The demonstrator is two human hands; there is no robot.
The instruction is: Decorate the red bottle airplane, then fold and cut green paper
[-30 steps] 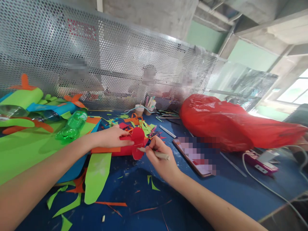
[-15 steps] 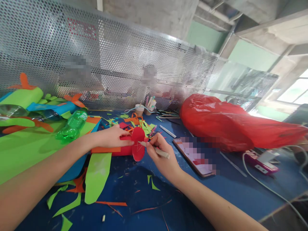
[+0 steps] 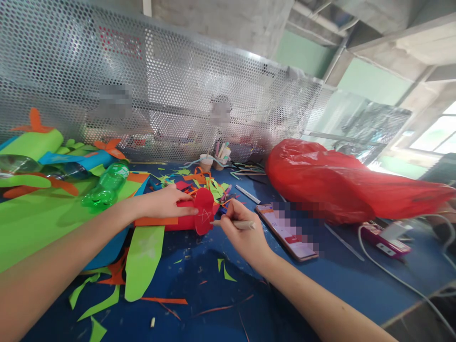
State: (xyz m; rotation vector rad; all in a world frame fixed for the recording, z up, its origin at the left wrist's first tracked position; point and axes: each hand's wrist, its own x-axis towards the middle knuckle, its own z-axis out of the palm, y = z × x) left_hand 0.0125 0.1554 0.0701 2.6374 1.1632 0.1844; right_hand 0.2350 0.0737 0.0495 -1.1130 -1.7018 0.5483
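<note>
My left hand (image 3: 169, 203) is closed on a red paper-covered body (image 3: 180, 224) with a red rounded paper fin (image 3: 204, 219) at its right end. A pale star outline shows on the fin. A long light-green paper wing (image 3: 144, 263) and an orange strip join the body on its near side. Between the thumb and fingers of my right hand (image 3: 245, 237) is a pale marker pen (image 3: 243, 224). Its tip is close to the fin's right edge; whether they touch I cannot tell.
Paper plane models, a green plastic bottle (image 3: 109, 185) and green sheets (image 3: 39, 223) lie at left. Paper scraps surround my hands. Cups of markers (image 3: 221, 159) stand behind. At right are a phone (image 3: 287, 232), red plastic bag (image 3: 320, 180), pink power strip (image 3: 383, 242) and cable.
The pen tip has moved off the fin's middle to its right edge. More lines now show on the fin, making a star. My left hand has stayed in place.
</note>
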